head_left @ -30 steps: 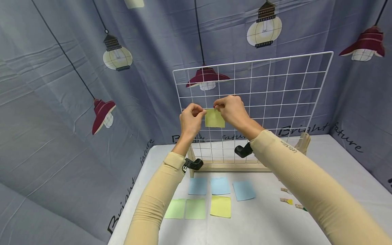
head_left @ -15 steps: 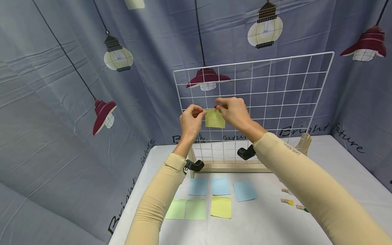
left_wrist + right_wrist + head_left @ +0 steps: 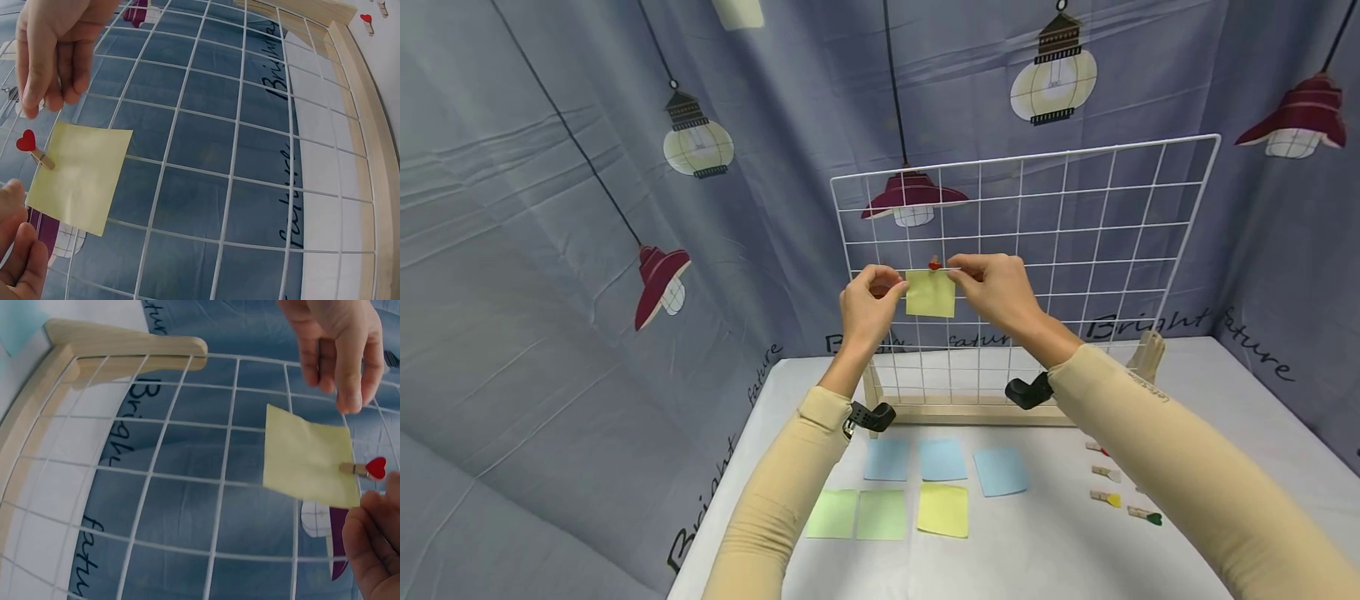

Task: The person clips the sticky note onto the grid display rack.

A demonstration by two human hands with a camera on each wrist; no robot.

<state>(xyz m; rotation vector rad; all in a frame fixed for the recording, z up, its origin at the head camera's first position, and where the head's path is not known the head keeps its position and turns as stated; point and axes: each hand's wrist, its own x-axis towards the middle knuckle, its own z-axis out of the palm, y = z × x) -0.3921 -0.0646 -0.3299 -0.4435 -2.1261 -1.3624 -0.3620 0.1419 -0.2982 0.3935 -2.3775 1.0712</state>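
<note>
While the yellow sticky note (image 3: 931, 300) is hanging on the white wire grid (image 3: 230, 176), our left hand (image 3: 868, 304) is hovering at its upper left corner and our right hand (image 3: 1000, 287) just beside its upper right corner. We are bending the fingers of both: the right thumb and index finger are standing a little clear of paper and clip, pinching neither, while the left tips are sitting close together, and we cannot tell whether they are pinching a wire. From the right wrist we are seeing a narrow gap between the left thumb and the paper. The note is showing a plain, square, pale face, its edges waving slightly. A wooden clothespin (image 3: 359, 469) is gripping the middle of its top edge, its red heart (image 3: 26, 140) sticking out past the paper. On the counter (image 3: 1022, 550), blue sticky notes (image 3: 943, 460), green sticky notes (image 3: 882, 515) and a second yellow one (image 3: 943, 510) are lying left of more clothespins (image 3: 1105, 499).
</note>
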